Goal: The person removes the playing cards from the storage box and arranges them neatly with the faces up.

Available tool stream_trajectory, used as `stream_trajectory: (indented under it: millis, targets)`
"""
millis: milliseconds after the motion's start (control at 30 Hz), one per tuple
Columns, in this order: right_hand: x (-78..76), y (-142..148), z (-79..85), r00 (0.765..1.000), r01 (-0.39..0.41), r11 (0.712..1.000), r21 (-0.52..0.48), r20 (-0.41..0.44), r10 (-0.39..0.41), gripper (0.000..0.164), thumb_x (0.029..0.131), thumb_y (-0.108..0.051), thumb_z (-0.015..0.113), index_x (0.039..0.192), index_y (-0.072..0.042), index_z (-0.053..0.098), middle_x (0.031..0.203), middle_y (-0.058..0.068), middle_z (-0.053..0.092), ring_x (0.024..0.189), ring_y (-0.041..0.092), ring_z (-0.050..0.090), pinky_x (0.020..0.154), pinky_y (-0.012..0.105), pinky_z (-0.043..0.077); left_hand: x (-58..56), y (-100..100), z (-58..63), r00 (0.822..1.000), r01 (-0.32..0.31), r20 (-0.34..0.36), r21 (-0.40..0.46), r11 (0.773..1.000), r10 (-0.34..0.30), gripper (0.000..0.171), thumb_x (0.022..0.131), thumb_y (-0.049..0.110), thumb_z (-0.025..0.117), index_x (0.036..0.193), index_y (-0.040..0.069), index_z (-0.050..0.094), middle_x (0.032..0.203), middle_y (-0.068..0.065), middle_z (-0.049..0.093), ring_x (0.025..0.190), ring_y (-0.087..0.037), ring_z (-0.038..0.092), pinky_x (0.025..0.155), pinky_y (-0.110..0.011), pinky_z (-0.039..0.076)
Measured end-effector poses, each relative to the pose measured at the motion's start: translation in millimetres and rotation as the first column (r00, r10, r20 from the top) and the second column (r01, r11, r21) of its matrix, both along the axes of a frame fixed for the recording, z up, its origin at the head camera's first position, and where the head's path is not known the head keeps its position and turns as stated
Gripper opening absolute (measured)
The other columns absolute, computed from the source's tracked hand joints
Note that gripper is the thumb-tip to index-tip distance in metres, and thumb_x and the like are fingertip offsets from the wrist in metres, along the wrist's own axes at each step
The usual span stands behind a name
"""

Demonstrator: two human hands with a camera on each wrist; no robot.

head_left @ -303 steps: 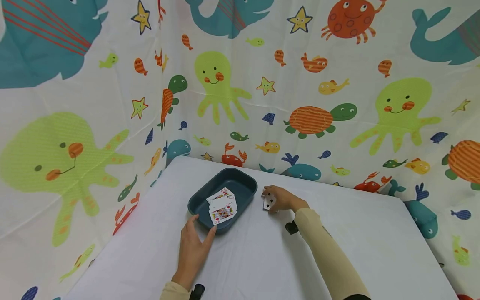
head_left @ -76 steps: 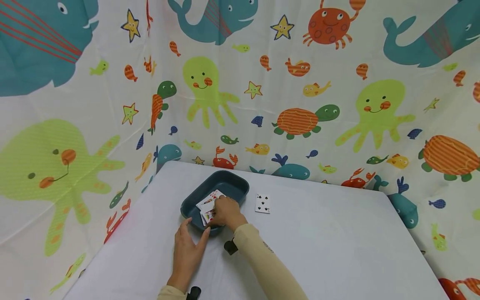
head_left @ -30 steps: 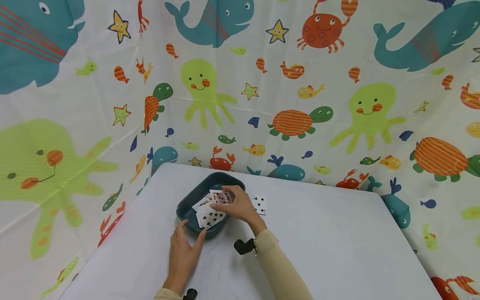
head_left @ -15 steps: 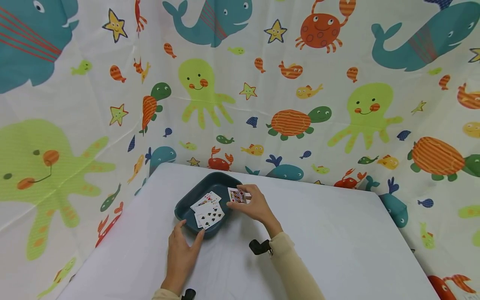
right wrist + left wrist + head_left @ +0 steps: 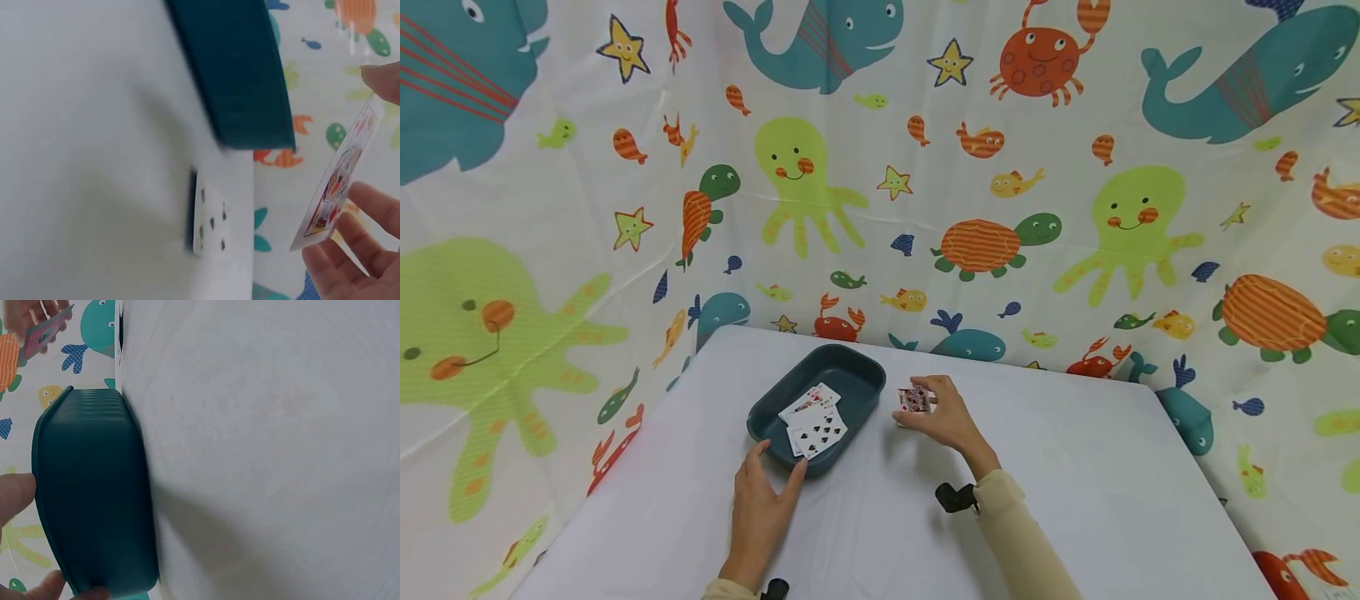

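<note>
My right hand [image 5: 951, 417] pinches a playing card [image 5: 914, 400], a face card, by its edges between thumb and fingers. It holds the card tilted above the table, right of a dark teal tray [image 5: 868, 375]. Below it, in the right wrist view, lies a spade playing card [image 5: 211, 215] with a dark edge; whether it tops a stack I cannot tell. My left hand [image 5: 760, 508] rests at the tray's near end, thumb and fingers spread and touching the rim. Inside the tray, several overlapping playing cards [image 5: 817, 433] lie face up, a spade card on top.
A white cloth [image 5: 1075, 483] covers the table. Behind and to the left hangs a curtain [image 5: 880, 217] printed with sea animals. Each wrist wears a small black camera, such as the one on the right wrist [image 5: 957, 498].
My right hand has lifted the face card out of the tray and carried it right, over the spade card on the table. The left hand has stayed at the tray's rim.
</note>
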State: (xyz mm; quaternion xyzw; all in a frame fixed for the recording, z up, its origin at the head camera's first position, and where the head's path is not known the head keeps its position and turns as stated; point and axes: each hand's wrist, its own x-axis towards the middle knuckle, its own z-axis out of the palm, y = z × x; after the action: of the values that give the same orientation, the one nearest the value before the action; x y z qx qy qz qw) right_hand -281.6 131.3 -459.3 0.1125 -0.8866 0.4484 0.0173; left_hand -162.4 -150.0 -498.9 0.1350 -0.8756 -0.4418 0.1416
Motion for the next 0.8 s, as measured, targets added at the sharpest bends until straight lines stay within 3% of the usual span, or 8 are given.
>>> stream_trajectory:
  millis: [300,600,800]
  targets:
    - [-7.9,28,-10.0,1.000,0.012,0.992,0.128,-0.024,-0.009,0.071,0.077,-0.034,0.089,0.137,-0.007,0.063,0.138,0.018,0.052,0.126,0.033,0.050,0.108,0.054,0.045,0.3,0,2.3,0.999,0.010,0.032,0.008,1.000,-0.011,0.074,0.093,0.030,0.075,0.147,-0.004,0.037,0.147,-0.037,0.042,0.137,-0.051,0.040,0.110,-0.066,0.037]
    - [-16.8,48,-17.9,0.999,-0.034,0.959,0.280,-0.021,0.042,0.071,0.075,-0.029,0.089,0.133,0.000,0.062,0.136,0.019,0.050,0.125,0.035,0.048,0.109,0.054,0.044,-0.4,-1,2.2,0.999,0.017,0.051,0.002,1.000,-0.017,0.075,0.094,0.031,0.074,0.148,-0.004,0.036,0.148,-0.036,0.041,0.138,-0.051,0.039,0.110,-0.066,0.037]
    - [-24.1,61,-19.3,0.993,-0.114,0.932,0.343,0.009,0.118,0.071,0.072,-0.023,0.093,0.132,-0.001,0.063,0.135,0.018,0.050,0.125,0.034,0.046,0.108,0.055,0.045,-1.6,-1,1.5,0.999,0.018,0.045,0.007,1.000,-0.018,0.075,0.093,0.031,0.075,0.147,-0.004,0.036,0.148,-0.037,0.041,0.138,-0.052,0.039,0.110,-0.066,0.037]
